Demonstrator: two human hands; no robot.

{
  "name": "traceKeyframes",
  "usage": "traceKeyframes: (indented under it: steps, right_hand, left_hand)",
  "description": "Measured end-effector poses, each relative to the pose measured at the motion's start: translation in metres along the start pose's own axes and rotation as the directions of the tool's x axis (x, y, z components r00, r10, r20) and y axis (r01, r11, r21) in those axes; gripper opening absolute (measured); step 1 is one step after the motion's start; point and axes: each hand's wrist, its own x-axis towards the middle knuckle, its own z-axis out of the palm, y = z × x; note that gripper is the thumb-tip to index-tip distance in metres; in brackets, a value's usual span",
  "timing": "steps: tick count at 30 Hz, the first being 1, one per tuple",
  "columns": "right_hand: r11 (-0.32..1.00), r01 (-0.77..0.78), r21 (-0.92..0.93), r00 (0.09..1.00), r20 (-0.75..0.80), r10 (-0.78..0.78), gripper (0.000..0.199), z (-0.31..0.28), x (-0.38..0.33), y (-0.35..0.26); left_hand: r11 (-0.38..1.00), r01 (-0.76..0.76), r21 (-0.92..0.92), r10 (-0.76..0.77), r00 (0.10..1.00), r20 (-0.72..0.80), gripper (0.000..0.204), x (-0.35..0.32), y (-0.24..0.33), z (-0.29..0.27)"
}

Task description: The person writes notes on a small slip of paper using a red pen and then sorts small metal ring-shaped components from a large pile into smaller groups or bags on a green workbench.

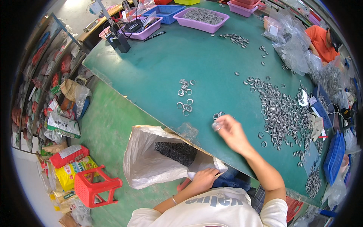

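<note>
My right hand (231, 131) is over the green table (151, 72) near its edge, fingers pinched on a grey metal ring (216, 126). Right behind those fingers, a few more rings (218, 114) lie on the table, partly covered. My left hand (203, 179) grips the rim of a white woven sack (141, 166), which gapes below the table edge. Dark small pieces (175, 153) fill its bottom; I cannot make out their kind. A small cluster of rings (185, 91) lies left of my right hand, and a large spread of rings (281, 115) covers the table to the right.
Purple tray (200, 19) of metal parts and a blue tray (165, 13) stand at the far side. A red stool (90, 187) is on the floor at left, by stuffed bags (70, 157). Someone in orange (321, 43) sits at far right; a blue basket (334, 157) is nearer.
</note>
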Motion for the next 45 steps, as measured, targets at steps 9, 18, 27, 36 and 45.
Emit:
traceKeyframes:
  steps: [9, 18, 27, 36, 45]
  right_hand:
    - [0.907, 0.238, -0.348, 0.964, -0.032, -0.265, 0.03, 0.001, -0.009, -0.015]
    - [0.676, 0.168, -0.718, 0.911, -0.149, -0.385, 0.018, -0.045, -0.003, 0.021]
    - [0.75, 0.234, -0.619, 0.931, -0.08, -0.357, 0.015, -0.029, -0.016, 0.016]
    - [0.961, 0.122, -0.248, 0.98, -0.124, -0.157, 0.009, -0.011, -0.019, -0.011]
    - [0.84, 0.366, -0.399, 0.927, 0.074, -0.369, 0.021, 0.026, -0.027, -0.02]
  left_hand:
    - [1.0, 0.023, 0.0, -0.023, 1.0, 0.011, 0.025, 0.0, 0.001, -0.003]
    - [1.0, 0.007, -0.009, -0.007, 1.0, 0.006, 0.025, 0.003, 0.003, -0.003]
    - [1.0, 0.009, -0.013, -0.009, 1.0, 0.01, 0.025, 0.002, 0.001, -0.002]
    - [1.0, 0.024, -0.01, -0.024, 1.0, 0.019, 0.026, 0.0, 0.001, -0.002]
    - [1.0, -0.005, -0.008, 0.005, 1.0, 0.006, 0.029, 0.003, 0.001, -0.002]
